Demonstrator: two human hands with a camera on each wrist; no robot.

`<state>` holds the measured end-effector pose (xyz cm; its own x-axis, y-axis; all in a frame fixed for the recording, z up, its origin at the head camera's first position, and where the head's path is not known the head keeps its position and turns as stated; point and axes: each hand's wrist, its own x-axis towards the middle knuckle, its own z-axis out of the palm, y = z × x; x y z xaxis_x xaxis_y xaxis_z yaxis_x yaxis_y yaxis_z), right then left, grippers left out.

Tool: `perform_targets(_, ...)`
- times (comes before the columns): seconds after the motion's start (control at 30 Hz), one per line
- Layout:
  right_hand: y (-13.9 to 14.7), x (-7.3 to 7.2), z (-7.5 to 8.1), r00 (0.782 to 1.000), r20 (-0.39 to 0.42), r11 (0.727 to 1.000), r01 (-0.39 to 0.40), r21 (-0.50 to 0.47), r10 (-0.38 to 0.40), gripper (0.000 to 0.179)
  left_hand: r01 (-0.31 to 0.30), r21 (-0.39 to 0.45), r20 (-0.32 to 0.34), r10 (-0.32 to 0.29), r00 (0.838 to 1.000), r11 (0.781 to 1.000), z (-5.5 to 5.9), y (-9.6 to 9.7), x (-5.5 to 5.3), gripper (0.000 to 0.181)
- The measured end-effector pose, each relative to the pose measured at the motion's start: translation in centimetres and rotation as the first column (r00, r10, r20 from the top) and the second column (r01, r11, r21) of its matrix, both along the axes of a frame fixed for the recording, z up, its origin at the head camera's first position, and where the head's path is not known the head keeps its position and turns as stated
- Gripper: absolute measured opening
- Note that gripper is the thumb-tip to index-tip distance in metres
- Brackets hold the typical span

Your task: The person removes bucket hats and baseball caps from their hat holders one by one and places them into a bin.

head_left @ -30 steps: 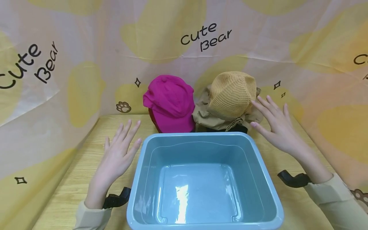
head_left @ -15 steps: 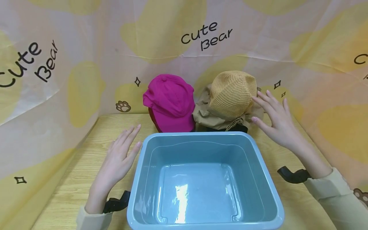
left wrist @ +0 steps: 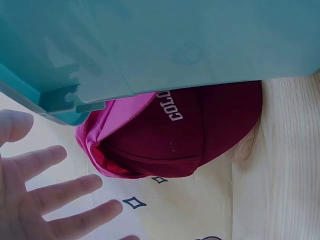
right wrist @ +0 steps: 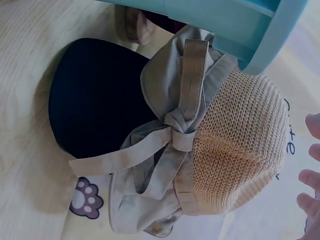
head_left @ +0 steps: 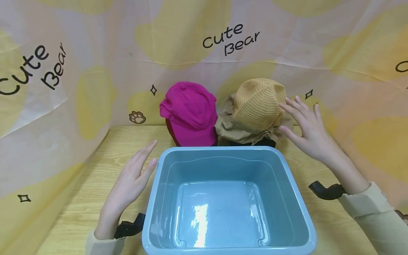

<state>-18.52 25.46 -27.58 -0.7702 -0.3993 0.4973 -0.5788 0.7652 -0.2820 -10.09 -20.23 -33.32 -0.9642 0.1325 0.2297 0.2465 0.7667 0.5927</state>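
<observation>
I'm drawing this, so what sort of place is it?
Probably a little indoor booth, though I can't be sure. "Cute Bear" fabric hangs behind and beside a wood-grain table, with a blue plastic tub in front of a magenta baseball cap.

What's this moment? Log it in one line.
left hand: nothing held, beside tub | right hand: nothing held, near tan hat | pink cap: behind tub
</observation>
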Motion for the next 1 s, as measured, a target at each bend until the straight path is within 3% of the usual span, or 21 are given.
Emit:
perform_targets(0.7, -0.3, -2.5, 1.2, 0.994, -0.088, 0.998, -0.064, -0.030, 0.061, 0.051, 0.070, 0.118, 0.016, -0.072, 0.997, 0.991, 0.2, 0.3, 0.6, 0.049)
perform_targets(1.0, -0.3, -3.4, 2.0, 0.995, -0.081, 0.997, -0.067, -0.026, 0.065, 0.054, 0.074, 0.133, 0.049, -0.081, 0.995, 0.988, 0.6, -0.1, 0.6, 0.049)
